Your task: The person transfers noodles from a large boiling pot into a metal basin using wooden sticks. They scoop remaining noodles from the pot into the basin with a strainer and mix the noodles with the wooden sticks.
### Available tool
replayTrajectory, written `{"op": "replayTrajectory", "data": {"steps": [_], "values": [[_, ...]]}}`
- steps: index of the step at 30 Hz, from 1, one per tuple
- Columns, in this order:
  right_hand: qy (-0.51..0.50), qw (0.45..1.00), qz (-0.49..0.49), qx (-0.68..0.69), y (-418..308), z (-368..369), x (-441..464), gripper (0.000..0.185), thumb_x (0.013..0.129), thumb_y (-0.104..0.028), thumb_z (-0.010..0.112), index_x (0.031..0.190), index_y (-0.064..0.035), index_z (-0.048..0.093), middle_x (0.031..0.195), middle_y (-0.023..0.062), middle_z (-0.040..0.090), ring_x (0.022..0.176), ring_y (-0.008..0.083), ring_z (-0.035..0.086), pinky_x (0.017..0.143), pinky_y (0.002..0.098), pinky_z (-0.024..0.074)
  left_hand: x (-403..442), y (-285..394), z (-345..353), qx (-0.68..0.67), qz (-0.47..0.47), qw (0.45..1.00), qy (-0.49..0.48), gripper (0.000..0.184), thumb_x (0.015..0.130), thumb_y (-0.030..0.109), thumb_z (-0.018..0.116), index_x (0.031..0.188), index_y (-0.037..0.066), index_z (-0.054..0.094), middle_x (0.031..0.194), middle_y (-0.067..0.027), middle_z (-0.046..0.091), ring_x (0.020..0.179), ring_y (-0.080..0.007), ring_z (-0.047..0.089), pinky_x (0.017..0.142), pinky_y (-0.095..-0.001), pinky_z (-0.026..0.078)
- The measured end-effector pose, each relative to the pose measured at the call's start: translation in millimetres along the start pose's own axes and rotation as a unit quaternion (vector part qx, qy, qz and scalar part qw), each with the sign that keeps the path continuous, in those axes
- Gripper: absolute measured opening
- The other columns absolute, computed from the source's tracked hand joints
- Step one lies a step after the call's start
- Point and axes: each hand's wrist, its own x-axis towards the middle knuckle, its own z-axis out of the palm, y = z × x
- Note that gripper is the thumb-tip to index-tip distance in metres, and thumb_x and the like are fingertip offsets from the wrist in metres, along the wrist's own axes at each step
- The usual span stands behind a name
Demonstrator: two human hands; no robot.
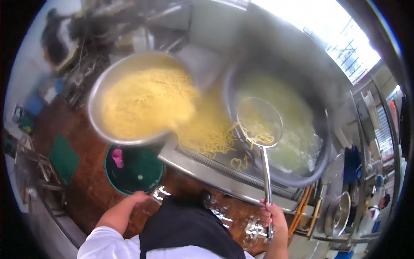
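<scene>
My right hand (273,216) is closed around the long metal handle of a skimmer (266,172). The skimmer's round head is over the large pot (282,179) of cloudy, steaming water and carries some yellow noodles (260,133). A few strands hang over the pot's near-left rim. To the left, a wide metal bowl (95,93) is heaped with yellow noodles (146,97). More noodles (211,140) lie on the metal stove top between bowl and pot. My left hand (140,197) is low beside the green tub, with no object visible in it; its fingers are too blurred to judge.
The green tub (113,179) on the wet brown floor holds dark water and a pink cup (117,158). Wooden poles (302,207) and a metal basin (338,213) stand at the right near shelving. Another person (55,39) is at the far left. Steam blurs the back.
</scene>
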Motion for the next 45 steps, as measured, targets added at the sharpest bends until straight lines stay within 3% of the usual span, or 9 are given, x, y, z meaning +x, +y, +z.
{"op": "replayTrajectory", "data": {"steps": [11,18,21,23,24,32,36,40,45], "values": [[0.033,0.98,-0.099,-0.168,-3.5,80.6,18.1,0.023,0.092,-0.018,0.054,0.113,-0.0096,0.05,0.054,-0.0016,0.037,0.035,0.0088,0.035,0.031,0.027,0.0317,-35.2,-56.8,11.6,-0.075,0.024,0.997,0.023,0.028,0.082,0.036,0.057,0.077,0.009,0.059,0.053,-0.0039,0.048,0.044,-0.0158,0.046,0.04,-0.0326,0.037],[-0.001,0.895,-0.2,-0.4,19.7,200.4,90.8,0.02,0.09,-0.015,0.058,0.108,-0.0067,0.05,0.058,-0.0012,0.044,0.041,0.0098,0.042,0.036,0.0276,0.0375,-30.4,-49.9,14.1,-0.043,0.067,0.996,0.038,0.045,0.083,0.049,0.058,0.098,0.009,0.071,0.081,-0.012,0.067,0.071,-0.0234,0.064,0.065,-0.0385,0.051],[0.082,0.741,-0.289,-0.601,25.6,212.5,116.8,0.024,0.088,-0.019,0.06,0.108,-0.0069,0.051,0.064,0.0067,0.056,0.05,0.0215,0.056,0.045,0.0369,0.0448,-27.4,-39.4,10.6,-0.024,0.103,0.994,0.035,0.046,0.083,0.048,0.058,0.102,0.008,0.071,0.093,-0.0132,0.069,0.081,-0.0255,0.065,0.074,-0.0394,0.051],[0.199,0.51,-0.452,-0.704,21.2,199.6,127.1,0.027,0.085,-0.021,0.062,0.106,-0.0079,0.052,0.076,0.0158,0.063,0.07,0.0352,0.064,0.058,0.0463,0.0477,-9.3,-32.6,8.8,0.001,0.097,0.994,0.052,0.045,0.084,0.048,0.057,0.101,0.009,0.071,0.093,-0.0131,0.069,0.082,-0.0261,0.066,0.074,-0.0404,0.05],[0.214,0.541,-0.436,-0.686,14.5,200.6,118.4,0.027,0.084,-0.022,0.062,0.107,-0.0095,0.054,0.083,0.0201,0.064,0.081,0.0435,0.061,0.067,0.0504,0.047,4.0,-37.7,12.3,0.011,0.131,0.988,0.086,0.05,0.086,0.053,0.056,0.093,0.005,0.069,0.077,-0.0095,0.066,0.066,-0.0205,0.062,0.058,-0.0368,0.049],[0.356,0.541,-0.474,-0.596,-63.5,47.4,85.8,0.027,0.085,-0.018,0.064,0.106,-0.0023,0.058,0.087,0.0183,0.062,0.077,0.0311,0.061,0.072,0.0379,0.0474,33.8,-68.0,19.4,-0.187,0.012,0.98,-0.066,0.038,0.087,0.043,0.058,0.1,0.007,0.065,0.081,-0.0057,0.065,0.068,-0.0204,0.061,0.055,-0.0377,0.049],[0.387,0.701,-0.394,-0.451,-119.9,-73.0,73.1,0.03,0.083,-0.012,0.064,0.106,0.0041,0.054,0.089,0.0115,0.061,0.081,0.0178,0.057,0.074,0.0325,0.0462,10.3,-52.8,21.1,-0.117,-0.084,0.99,0.009,0.033,0.086,0.04,0.061,0.091,0.007,0.062,0.076,-0.0041,0.061,0.059,-0.017,0.057,0.049,-0.0324,0.045],[0.518,0.533,-0.432,-0.512,-189.3,-195.6,67.2,0.03,0.08,-0.013,0.064,0.099,0.0072,0.054,0.086,0.0179,0.06,0.076,0.0248,0.056,0.073,0.0388,0.0457,-8.5,-23.8,9.7,-0.139,-0.064,0.988,0.031,0.032,0.085,0.038,0.062,0.081,0.006,0.063,0.067,-0.0025,0.058,0.053,-0.015,0.054,0.044,-0.0298,0.042],[0.568,0.49,-0.24,-0.617,-248.0,-234.1,85.9,0.027,0.082,-0.008,0.057,0.103,0.0084,0.053,0.095,0.0273,0.064,0.09,0.0401,0.063,0.079,0.0448,0.0483,-40.5,28.8,14.8,-0.197,-0.052,0.976,0.077,0.032,0.087,0.038,0.06,0.084,0.006,0.064,0.069,-0.0031,0.059,0.057,-0.0147,0.056,0.046,-0.0298,0.044]]}}
